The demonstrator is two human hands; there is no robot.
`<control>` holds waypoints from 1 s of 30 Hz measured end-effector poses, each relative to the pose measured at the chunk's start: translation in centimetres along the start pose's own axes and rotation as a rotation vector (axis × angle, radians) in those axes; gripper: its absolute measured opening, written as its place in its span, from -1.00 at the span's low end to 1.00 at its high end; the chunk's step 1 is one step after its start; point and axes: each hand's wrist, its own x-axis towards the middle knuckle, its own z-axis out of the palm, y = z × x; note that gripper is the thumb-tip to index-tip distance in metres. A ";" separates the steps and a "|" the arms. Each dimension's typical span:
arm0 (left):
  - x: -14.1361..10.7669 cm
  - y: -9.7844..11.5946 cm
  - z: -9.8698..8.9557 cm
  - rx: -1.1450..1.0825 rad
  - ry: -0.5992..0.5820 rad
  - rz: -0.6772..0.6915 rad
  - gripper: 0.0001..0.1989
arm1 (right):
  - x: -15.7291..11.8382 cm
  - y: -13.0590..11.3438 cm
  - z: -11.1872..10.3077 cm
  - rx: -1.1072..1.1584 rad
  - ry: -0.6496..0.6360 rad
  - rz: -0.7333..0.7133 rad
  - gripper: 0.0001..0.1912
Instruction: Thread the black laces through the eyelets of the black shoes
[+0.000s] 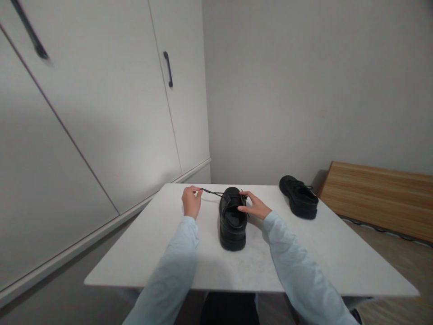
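A black shoe [232, 231] stands upright on the white table [162, 262], near the middle of its width, its long axis running from near to far with the heel at the near end and the toe at the far end; the left hand [192, 201] is off to the left of the toe half, apart from the shoe, and a dark lace [213, 193] spans the gap between them, stretched nearly straight and roughly crosswise to the shoe; the right hand [257, 208] is the nearer of the two, right at the shoe's right side by the lacing; the left hand's thumb and fingertips are pressed together, pinching the end part of the lace; the right hand's thumb and forefinger are spread, one tip by the far part of the lacing and the other by the opening, and they seem to touch the shoe, though how firmly I cannot tell; a second shoe [301, 201] sits farther right, near the table's far right corner, well apart from both hands.
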 end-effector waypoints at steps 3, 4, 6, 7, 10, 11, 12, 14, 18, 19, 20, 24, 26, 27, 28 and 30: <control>0.3 -0.2 0.2 -0.174 0.027 -0.102 -0.93 | 0.0 0.1 0.0 -0.006 -0.001 0.008 -0.36; 0.3 -0.2 0.3 -0.261 0.029 -0.152 -0.93 | 0.0 0.2 0.0 -0.006 0.000 0.007 -0.36; 0.3 -0.1 0.5 -0.481 0.035 -0.274 -0.90 | 0.0 0.4 0.0 -0.001 0.001 -0.001 -0.36; 0.2 0.0 0.5 -0.607 0.033 -0.335 -0.88 | 0.0 0.4 0.0 0.001 0.002 -0.003 -0.36; 0.1 0.6 0.2 -0.964 0.008 -0.484 -0.87 | 0.1 0.6 0.0 0.004 -0.002 -0.010 -0.36; 0.1 0.8 0.0 -1.064 -0.007 -0.523 -0.87 | 0.1 0.6 0.0 0.004 0.000 -0.014 -0.36; 0.1 1.1 -0.2 -1.152 -0.021 -0.562 -0.89 | 0.1 0.7 0.0 0.004 0.002 -0.020 -0.36; 0.2 1.4 -0.6 -1.297 -0.047 -0.642 -0.93 | 0.1 0.7 0.1 0.004 0.006 -0.034 -0.36; 0.6 1.8 -1.2 -1.476 -0.053 -0.760 -0.91 | 0.1 0.6 0.1 0.005 0.004 -0.047 -0.36; 0.7 1.8 -1.3 -1.495 -0.037 -0.777 -0.90 | 0.1 0.5 0.1 0.004 0.002 -0.047 -0.36; 0.8 1.9 -1.3 -1.504 -0.021 -0.791 -0.90 | 0.1 0.4 0.1 0.005 0.001 -0.046 -0.36; 0.9 2.1 -1.5 -1.493 -0.015 -0.748 -0.95 | 0.0 0.1 0.0 0.013 -0.002 -0.035 -0.37; 0.8 2.2 -1.5 -1.464 -0.017 -0.616 -0.89 | -0.1 -0.1 0.0 0.012 -0.007 -0.027 -0.37; 0.8 2.2 -1.5 -1.437 -0.007 -0.536 -0.85 | -0.1 -0.1 0.0 0.010 -0.010 -0.025 -0.37; 0.8 2.2 -1.5 -1.401 0.012 -0.459 -0.82 | -0.1 -0.2 -0.1 0.009 -0.012 -0.024 -0.37; 0.8 2.1 -1.5 -1.309 0.072 -0.334 -0.80 | -0.1 -0.2 -0.1 0.004 -0.016 -0.026 -0.36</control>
